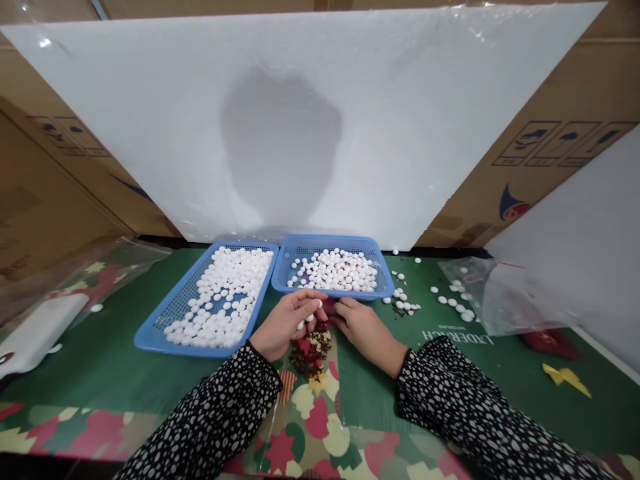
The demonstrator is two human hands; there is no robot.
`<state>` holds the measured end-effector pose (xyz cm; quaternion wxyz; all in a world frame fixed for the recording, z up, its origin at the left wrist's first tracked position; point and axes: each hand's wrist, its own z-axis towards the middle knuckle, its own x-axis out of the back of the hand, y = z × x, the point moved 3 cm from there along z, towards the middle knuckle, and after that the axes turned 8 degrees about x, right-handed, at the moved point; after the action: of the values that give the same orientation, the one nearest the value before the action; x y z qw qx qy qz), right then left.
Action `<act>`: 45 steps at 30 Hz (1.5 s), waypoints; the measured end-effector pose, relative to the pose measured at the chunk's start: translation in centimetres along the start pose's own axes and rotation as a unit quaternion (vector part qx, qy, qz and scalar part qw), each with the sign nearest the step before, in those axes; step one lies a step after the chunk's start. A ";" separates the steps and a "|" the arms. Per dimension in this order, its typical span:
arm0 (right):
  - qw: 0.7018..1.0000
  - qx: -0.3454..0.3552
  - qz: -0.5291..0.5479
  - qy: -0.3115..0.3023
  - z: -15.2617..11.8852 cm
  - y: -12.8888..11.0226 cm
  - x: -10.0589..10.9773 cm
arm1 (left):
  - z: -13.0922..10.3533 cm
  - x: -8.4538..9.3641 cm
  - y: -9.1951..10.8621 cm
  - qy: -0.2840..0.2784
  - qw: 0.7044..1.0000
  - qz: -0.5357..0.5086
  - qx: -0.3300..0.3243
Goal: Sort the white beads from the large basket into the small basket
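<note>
Key relation: the dark pile (310,352) lies directly between the two hands, just near of the fingertips; both hands are about equally close, the left hand (286,322) overlapping its far edge, the right hand (364,328) touching or just beside its far right edge.
Pile axis: elongated near to far, running along a clear plastic sheet (280,413) laid over the patterned mat (320,427).
Pile content: dark crumbs mixed with a few pale bits; finer detail cannot be told.
Left hand: palm turned inward, fingers curled and pinched on a few white tablets (309,319); forearm entering from near left in a spotted sleeve (210,420).
Right hand: palm down, fingers pressed together and pointed left toward the pile; whether anything is pinched under the fingertips cannot be told. A reddish item at the fingertips is only partly seen.
Left tray (150,337): blue mesh, far left of the hands, filled with white tablets.
Right tray (380,283): blue mesh, directly far of the hands, tablets spread in one layer.
Loose tablets (404,301): scattered on the green mat (100,367), right of the right tray.
Clear bag (495,293): far right, more tablets at its mouth.
White board (300,120): upright behind the trays.
</note>
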<state>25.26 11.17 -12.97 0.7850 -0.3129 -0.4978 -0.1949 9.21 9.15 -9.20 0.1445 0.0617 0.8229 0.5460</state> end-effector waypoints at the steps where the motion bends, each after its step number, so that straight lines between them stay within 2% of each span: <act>1: 1.000 0.006 0.015 0.010 -0.2 -0.1 0.2 | 0.0 -0.1 0.0 -0.007 1.000 0.006 -0.003; 5: 0.980 0.017 0.174 0.090 -1.2 -1.1 1.5 | 0.0 -0.2 0.1 -0.006 1.000 0.026 -0.015; 8: 0.924 -0.018 0.348 0.157 -1.6 -1.4 2.5 | 0.0 -0.2 0.0 -0.003 1.000 0.023 -0.018; 12: 0.822 -0.063 0.542 0.160 -1.2 -1.2 2.7 | 0.1 -0.2 -0.2 -0.020 1.000 0.004 -0.006; 14: 0.799 -0.064 0.577 0.160 -1.0 -1.1 2.7 | 0.1 -0.2 -0.2 -0.027 1.000 -0.003 -0.004; 16: 0.790 -0.059 0.584 0.178 -1.0 -1.1 2.9 | 0.0 -0.3 -0.2 -0.029 1.000 0.000 -0.006; 20: 0.791 -0.059 0.575 0.202 -1.1 -1.0 3.2 | 0.0 -0.3 -0.1 -0.012 1.000 0.010 -0.011; 23: 0.821 -0.063 0.532 0.197 -1.2 -1.0 3.1 | 0.1 -0.2 -0.2 0.002 1.000 0.018 -0.012; 26: 0.860 -0.037 0.462 0.213 -1.1 -1.0 3.3 | 0.3 -0.1 -0.4 0.008 1.000 0.023 -0.010; 28: 0.870 -0.018 0.440 0.224 -1.0 -1.1 3.4 | 0.3 -0.1 -0.4 0.008 1.000 0.025 -0.010; 40: 0.870 -0.036 0.436 0.228 -1.0 -1.2 2.7 | 0.3 -0.4 -0.5 0.014 0.999 0.031 -0.022; 45: 0.854 -0.056 0.468 0.220 -0.9 -1.1 2.1 | 0.1 -0.2 -0.5 0.028 0.998 0.052 -0.034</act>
<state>26.13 9.75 -11.01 0.8536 -0.5014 -0.0947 0.1044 9.51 9.00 -9.72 0.0952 0.0845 0.8033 0.5818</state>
